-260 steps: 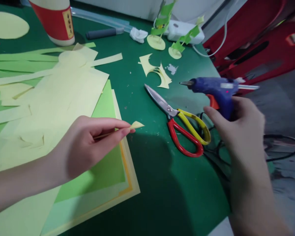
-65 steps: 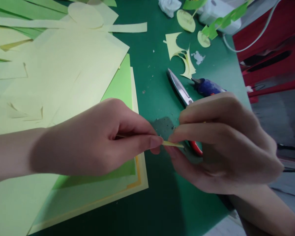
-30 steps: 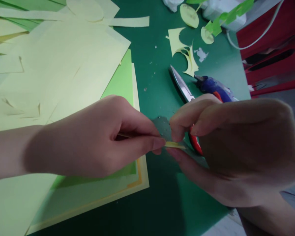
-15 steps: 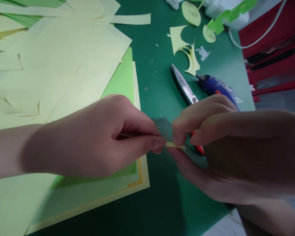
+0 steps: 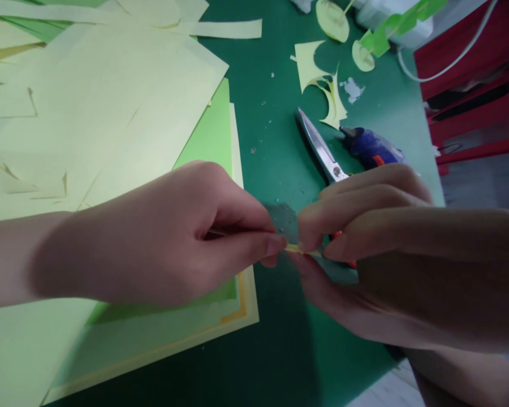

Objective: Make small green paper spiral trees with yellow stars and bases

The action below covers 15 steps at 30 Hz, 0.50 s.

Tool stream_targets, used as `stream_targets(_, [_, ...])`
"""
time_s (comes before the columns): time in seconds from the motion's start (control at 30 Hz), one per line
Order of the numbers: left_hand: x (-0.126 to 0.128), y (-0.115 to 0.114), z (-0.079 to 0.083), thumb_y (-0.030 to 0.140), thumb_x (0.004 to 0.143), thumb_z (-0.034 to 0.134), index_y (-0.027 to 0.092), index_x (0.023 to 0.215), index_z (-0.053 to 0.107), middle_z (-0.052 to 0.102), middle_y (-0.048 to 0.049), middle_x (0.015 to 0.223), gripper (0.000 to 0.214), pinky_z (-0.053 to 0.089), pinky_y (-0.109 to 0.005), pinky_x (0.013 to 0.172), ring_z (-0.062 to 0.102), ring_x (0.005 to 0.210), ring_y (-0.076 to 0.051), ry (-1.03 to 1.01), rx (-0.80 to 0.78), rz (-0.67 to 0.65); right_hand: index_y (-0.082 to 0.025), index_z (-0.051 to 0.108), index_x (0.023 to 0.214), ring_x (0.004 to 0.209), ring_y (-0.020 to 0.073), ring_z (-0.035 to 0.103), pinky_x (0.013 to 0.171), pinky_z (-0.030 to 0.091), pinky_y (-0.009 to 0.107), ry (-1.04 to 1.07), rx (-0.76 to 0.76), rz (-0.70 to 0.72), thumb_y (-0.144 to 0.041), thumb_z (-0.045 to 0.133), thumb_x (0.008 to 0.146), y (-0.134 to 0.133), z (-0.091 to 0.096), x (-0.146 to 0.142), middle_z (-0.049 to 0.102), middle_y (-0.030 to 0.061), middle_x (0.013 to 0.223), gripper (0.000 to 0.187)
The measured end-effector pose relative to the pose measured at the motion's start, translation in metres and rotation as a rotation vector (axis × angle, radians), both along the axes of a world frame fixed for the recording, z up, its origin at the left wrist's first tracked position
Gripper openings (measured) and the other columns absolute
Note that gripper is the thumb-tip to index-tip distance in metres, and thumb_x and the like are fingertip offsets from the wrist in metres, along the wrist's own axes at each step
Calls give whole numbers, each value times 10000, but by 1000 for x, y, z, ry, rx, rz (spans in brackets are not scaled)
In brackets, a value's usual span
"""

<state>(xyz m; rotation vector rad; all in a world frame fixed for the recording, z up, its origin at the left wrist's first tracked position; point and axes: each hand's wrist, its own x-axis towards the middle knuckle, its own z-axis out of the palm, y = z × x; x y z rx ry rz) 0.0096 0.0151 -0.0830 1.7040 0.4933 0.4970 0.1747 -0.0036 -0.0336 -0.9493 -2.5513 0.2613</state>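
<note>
A thin pale yellow strip, seemingly paper, runs between my two hands above the green tabletop. My left hand is closed, pinching one end of it between thumb and fingertips; part of the strip inside that hand is hidden. My right hand grips the other end between its thumb and forefinger, with the remaining fingers curled. Scissors lie behind the right hand, blades pointing away, their red handles mostly covered by it. A blue glue gun rests just beyond those fingers.
Pale yellow sheets and a green sheet spread under and beyond my left arm. Cut paper scraps lie farther back. Paper discs and a green paper strip stand near a white cable at the right edge.
My right hand's fingers have shifted slightly to the right and its upper fingers have lifted apart a little. The left hand keeps its pinch. The whole view has shifted a touch.
</note>
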Motion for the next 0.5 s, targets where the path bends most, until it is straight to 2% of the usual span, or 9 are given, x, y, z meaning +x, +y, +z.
stream_targets(0.1, [0, -1, 1, 182, 856, 449, 120, 519, 479, 261, 58, 459, 344, 186, -123, 328, 232, 401, -23, 16, 10, 3, -239, 386, 681, 540, 65, 497, 492, 476, 150, 139, -25, 51, 56, 594, 621, -4, -3, 7, 522, -57, 666, 366])
stream_targets(0.2, [0, -1, 1, 192, 861, 451, 117, 528, 504, 266, 59, 458, 345, 192, -126, 328, 233, 399, -24, 46, 17, 8, -239, 410, 691, 635, 83, 499, 604, 502, 169, 161, -64, 64, 60, 616, 621, -8, -8, 15, 527, -41, 747, 369])
stream_targets(0.37, [-1, -1, 1, 173, 859, 444, 107, 520, 496, 247, 69, 450, 349, 167, -106, 318, 215, 389, -8, 4, 23, 0, -223, 450, 693, 700, 108, 526, 671, 509, 236, 123, -38, 107, 9, 595, 705, -9, -13, 17, 547, -21, 807, 274])
stream_targets(0.5, [-1, -2, 1, 198, 866, 421, 96, 541, 520, 235, 73, 471, 355, 164, -84, 342, 210, 410, -1, 36, 28, 1, -221, 471, 746, 703, 98, 493, 649, 489, 214, 140, -42, 111, 66, 611, 664, -7, -13, 16, 510, -17, 806, 330])
